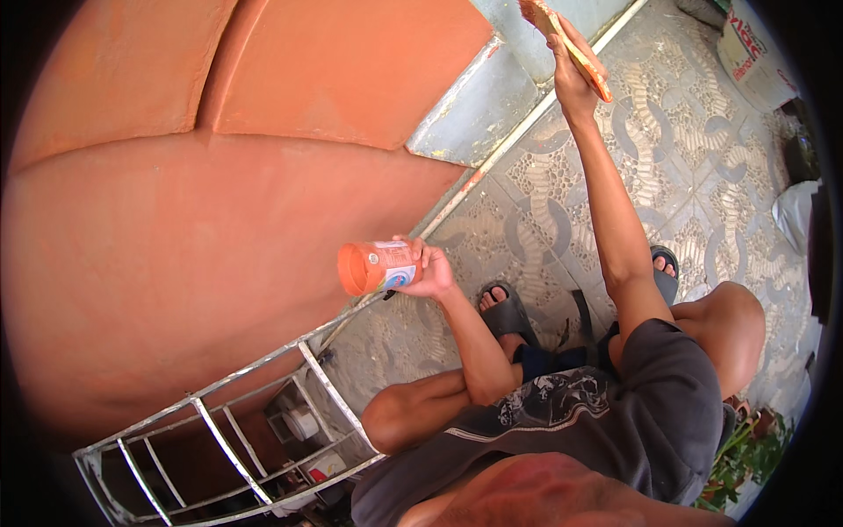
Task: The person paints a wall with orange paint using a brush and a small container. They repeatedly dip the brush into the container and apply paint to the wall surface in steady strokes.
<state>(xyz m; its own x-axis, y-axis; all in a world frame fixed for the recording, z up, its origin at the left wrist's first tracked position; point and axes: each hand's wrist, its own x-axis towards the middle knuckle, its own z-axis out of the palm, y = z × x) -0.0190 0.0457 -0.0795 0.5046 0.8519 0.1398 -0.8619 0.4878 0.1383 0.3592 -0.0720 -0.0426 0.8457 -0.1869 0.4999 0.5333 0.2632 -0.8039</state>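
My left hand (431,267) grips a cut plastic bottle (369,267) coated inside with orange paint. The bottle lies tilted, its wide open mouth facing the orange wall (230,217), and a printed label wraps its side. Stretched far forward, my right hand (576,79) holds a flat paintbrush (579,56) by its paint-smeared handle. The reddish bristles point up and left, beside a grey unpainted wall section (477,109); the picture's top edge cuts off part of them, so contact cannot be told.
A metal ladder (220,438) stands at the lower left by the wall. Patterned pebble tiles (540,217) cover the floor. A white paint bucket (757,59) is at the upper right, and a plant (744,454) grows at the lower right. A pale strip (520,135) edges the wall's base.
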